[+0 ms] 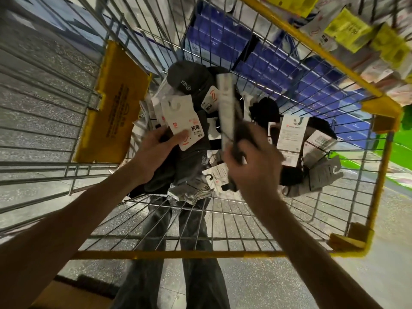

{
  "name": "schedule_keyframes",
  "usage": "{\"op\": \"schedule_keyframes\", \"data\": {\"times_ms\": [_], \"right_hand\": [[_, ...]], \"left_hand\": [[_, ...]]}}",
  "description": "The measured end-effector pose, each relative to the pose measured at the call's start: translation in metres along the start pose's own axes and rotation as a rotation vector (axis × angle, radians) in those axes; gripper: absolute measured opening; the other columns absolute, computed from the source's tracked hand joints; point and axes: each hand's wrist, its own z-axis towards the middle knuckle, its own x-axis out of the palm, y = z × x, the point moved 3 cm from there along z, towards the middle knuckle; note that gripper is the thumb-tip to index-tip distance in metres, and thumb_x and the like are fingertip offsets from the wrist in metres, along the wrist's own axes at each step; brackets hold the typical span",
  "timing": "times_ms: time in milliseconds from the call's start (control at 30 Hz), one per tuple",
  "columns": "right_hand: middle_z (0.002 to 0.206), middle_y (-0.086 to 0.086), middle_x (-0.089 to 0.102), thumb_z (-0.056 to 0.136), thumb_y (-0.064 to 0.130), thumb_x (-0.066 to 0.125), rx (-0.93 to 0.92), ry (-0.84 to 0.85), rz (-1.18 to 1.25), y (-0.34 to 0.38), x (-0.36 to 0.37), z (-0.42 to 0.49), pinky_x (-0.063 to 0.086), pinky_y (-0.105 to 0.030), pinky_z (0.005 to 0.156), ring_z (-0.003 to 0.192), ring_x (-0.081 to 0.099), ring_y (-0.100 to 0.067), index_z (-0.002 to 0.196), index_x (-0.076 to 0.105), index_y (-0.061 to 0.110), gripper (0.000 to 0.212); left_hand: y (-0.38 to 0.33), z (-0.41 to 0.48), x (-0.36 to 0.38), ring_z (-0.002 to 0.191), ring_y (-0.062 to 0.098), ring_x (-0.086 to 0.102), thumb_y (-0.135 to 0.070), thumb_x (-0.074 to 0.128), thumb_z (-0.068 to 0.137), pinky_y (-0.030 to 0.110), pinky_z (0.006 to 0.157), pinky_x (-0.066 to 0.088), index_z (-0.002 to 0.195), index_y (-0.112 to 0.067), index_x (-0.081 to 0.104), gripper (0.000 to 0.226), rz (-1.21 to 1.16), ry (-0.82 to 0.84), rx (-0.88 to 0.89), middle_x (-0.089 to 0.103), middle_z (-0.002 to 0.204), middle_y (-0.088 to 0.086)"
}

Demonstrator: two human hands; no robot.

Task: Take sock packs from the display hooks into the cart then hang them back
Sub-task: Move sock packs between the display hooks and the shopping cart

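- Both your hands are down inside the wire shopping cart [178,254], its yellow rim on the side nearest you.
- Left hand [156,148]: the thumb pinches the face of a white-carded sock pack [182,121], with the fingers curled behind it. The card's hook cutout stands above your thumb and dark socks hang below it.
- Right hand [254,166]: the fingers are wrapped round a second sock pack [227,112]. It is blurred, with its white card rising edge-on above your knuckles.
- The two held packs are near each other, just apart.
- Beneath and beyond your fingertips a heap of loose sock packs [292,132] covers the cart floor.
- A gray pack [323,177] lies right of your right fingers.
- Far past your right fingers, yellow price tags [347,30] hang on the display.
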Motion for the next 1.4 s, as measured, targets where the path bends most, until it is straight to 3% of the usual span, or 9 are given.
{"op": "schedule_keyframes", "data": {"times_ms": [100,233,433,567,667,833,1067,1300,1400], "right_hand": [[0.122,-0.013,0.062,0.074,0.019,0.079,-0.093,0.134,-0.188,0.042,0.046,-0.010,0.055,-0.045,0.082,0.101,0.062,-0.029,0.097,0.063,0.009,0.030],[0.142,-0.017,0.046,0.085,0.039,0.064,-0.152,0.256,-0.196,0.077,0.075,-0.012,0.049,-0.039,0.080,0.112,0.047,-0.035,0.129,0.047,0.015,0.053],[0.133,-0.006,0.046,0.094,0.022,0.061,0.095,0.244,0.238,0.045,0.043,0.016,0.055,-0.034,0.091,0.119,0.051,-0.018,0.130,0.051,0.010,0.039],[0.130,0.001,0.049,0.075,0.059,0.071,0.310,0.315,0.141,0.018,0.036,0.027,0.045,-0.033,0.095,0.122,0.044,-0.016,0.136,0.047,0.024,0.075],[0.114,0.003,0.063,0.056,0.080,0.067,0.425,0.351,0.303,0.010,0.030,0.034,0.053,-0.036,0.092,0.109,0.058,-0.012,0.114,0.062,0.029,0.077],[0.110,0.005,0.066,0.066,0.058,0.078,0.540,0.235,0.554,0.026,0.000,0.033,0.057,-0.033,0.085,0.101,0.065,-0.008,0.114,0.052,0.019,0.067],[0.096,0.001,0.072,0.087,0.011,0.070,0.585,0.019,1.029,0.082,-0.104,0.042,0.057,-0.021,0.075,0.091,0.070,-0.008,0.109,0.050,0.008,0.030],[0.097,0.006,0.070,0.087,0.021,0.073,0.273,-0.251,0.853,0.162,-0.245,0.065,0.055,-0.035,0.084,0.092,0.068,-0.008,0.106,0.051,0.018,0.029],[0.100,-0.001,0.070,0.088,0.011,0.070,0.198,-0.311,0.923,0.193,-0.308,0.061,0.055,-0.025,0.076,0.088,0.068,-0.005,0.112,0.047,0.005,0.033]], "left_hand": [[0.002,-0.002,0.003,0.092,0.015,0.070,-0.020,0.058,0.097,0.027,0.079,0.057,0.102,-0.019,0.069,0.012,0.001,0.032,0.013,0.074,0.098,0.001],[0.003,-0.005,-0.007,0.079,0.007,0.067,-0.006,0.042,0.101,0.019,0.068,0.054,0.093,-0.019,0.063,0.026,-0.043,0.030,0.012,0.072,0.078,-0.008],[-0.007,0.002,-0.007,0.103,0.024,0.070,-0.020,0.046,0.100,0.037,0.086,0.056,0.100,-0.019,0.070,0.024,-0.070,0.019,-0.111,0.074,0.104,0.006],[-0.009,0.000,0.002,0.106,0.024,0.069,-0.023,0.051,0.099,0.043,0.097,0.052,0.096,-0.023,0.074,0.023,-0.023,0.077,-0.109,0.075,0.107,0.005],[-0.026,-0.008,0.010,0.097,0.018,0.071,-0.024,0.049,0.100,0.034,0.087,0.056,0.095,-0.022,0.072,0.024,-0.009,0.084,-0.071,0.077,0.096,-0.002],[-0.076,-0.031,0.022,0.064,-0.004,0.067,-0.019,0.047,0.102,0.011,0.055,0.050,0.086,-0.024,0.068,0.026,0.018,0.043,0.077,0.072,0.067,-0.019],[-0.177,-0.110,0.045,0.081,0.008,0.072,-0.035,0.058,0.097,0.020,0.069,0.054,0.087,-0.019,0.071,0.022,-0.018,0.044,0.252,0.076,0.082,-0.009],[-0.310,-0.221,0.091,0.096,0.013,0.071,-0.043,0.055,0.097,0.017,0.068,0.053,0.110,-0.017,0.072,0.034,0.010,0.084,0.530,0.076,0.094,-0.010],[-0.354,-0.273,0.108,0.077,-0.008,0.065,-0.037,0.050,0.101,0.007,0.062,0.047,0.095,-0.032,0.063,0.015,0.033,0.150,0.645,0.063,0.082,-0.028]]}}
